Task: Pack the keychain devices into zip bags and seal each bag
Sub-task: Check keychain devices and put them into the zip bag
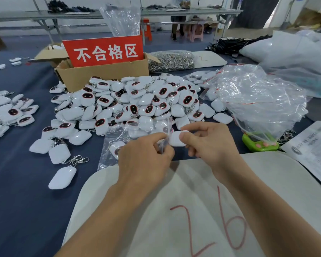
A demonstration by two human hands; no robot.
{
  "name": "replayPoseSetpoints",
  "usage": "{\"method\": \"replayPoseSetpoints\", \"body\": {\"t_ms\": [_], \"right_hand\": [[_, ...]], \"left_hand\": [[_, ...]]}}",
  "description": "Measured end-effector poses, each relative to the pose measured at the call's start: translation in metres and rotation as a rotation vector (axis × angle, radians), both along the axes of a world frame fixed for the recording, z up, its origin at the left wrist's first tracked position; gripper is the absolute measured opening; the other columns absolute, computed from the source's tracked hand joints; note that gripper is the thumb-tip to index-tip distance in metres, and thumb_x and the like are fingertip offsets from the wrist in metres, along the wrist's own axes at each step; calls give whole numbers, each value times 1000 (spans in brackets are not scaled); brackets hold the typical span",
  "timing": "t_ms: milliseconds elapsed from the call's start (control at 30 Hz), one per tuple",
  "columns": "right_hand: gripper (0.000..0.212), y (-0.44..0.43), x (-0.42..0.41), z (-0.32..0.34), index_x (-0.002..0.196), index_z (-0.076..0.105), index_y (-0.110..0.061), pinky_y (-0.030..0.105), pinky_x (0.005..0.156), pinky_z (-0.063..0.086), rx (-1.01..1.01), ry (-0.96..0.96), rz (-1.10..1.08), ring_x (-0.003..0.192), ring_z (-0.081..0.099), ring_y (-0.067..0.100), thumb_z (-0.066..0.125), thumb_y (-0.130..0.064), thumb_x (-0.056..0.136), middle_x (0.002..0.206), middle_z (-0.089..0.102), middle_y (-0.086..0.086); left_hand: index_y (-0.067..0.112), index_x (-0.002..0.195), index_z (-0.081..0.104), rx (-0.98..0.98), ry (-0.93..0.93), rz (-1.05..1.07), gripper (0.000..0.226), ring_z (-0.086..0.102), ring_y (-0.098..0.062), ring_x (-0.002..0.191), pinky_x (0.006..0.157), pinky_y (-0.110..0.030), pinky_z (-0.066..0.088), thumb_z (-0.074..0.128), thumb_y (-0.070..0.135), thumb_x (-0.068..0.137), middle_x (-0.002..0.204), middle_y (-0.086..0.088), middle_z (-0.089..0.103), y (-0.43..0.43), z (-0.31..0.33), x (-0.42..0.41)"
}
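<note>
Seen from the head camera, the left hand (pixel 146 156) pinched the mouth of a clear zip bag (pixel 164 143) in curled fingers while the right hand (pixel 211 143) clamped thumb and fingers on a white keychain device (pixel 176 139) at that opening, just in front of the heaped pile of devices (pixel 137 101).

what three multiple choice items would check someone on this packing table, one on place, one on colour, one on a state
1. Where is the cardboard box? A) on a shelf B) behind the pile of devices C) on the floor
2. What colour is the sign in it? A) green B) yellow C) red
3. What does the right hand hold? A) a white device B) nothing C) scissors

1 B, the box stands past the pile; 2 C, red with white characters; 3 A, its thumb and fingers pinch the device.
</note>
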State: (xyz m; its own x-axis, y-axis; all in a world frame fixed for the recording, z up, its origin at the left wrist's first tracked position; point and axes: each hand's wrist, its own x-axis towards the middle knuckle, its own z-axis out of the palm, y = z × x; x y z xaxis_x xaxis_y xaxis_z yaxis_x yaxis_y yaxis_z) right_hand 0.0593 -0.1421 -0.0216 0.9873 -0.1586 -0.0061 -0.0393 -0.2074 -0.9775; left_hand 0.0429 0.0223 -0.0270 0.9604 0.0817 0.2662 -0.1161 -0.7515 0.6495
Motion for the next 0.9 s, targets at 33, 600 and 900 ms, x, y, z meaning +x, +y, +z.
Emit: {"method": "replayPoseSetpoints", "body": {"t_ms": [33, 600, 900], "right_hand": [[11, 2, -1, 0, 82, 79, -28, 29, 56, 47, 19, -6, 27, 50, 58, 14, 77, -17, 83, 59, 68, 8], [20, -1, -3, 9, 84, 79, -15, 19, 46, 37, 301, -133, -55, 46, 44, 12, 67, -2, 92, 51, 54, 6], [13, 13, -6, 4, 99, 79, -15, 21, 46, 39, 179, -92, 136, 46, 45, 11, 70, -7, 94, 57, 62, 0]], "left_hand": [[44, 103, 72, -43, -18, -17, 34, 55, -11, 66, 73, -36, 53, 53, 45, 75, 55, 12, 55, -1, -1, 0], [32, 119, 77, -179, -275, -121, 37, 46, 5, 55, 61, -20, 36, 56, 23, 90, 57, 15, 52, -4, -5, -6], [34, 140, 62, -149, -377, -260, 48, 47, 2, 64, 66, -7, 35, 50, 25, 94, 62, 19, 41, -3, 2, -10]]}}
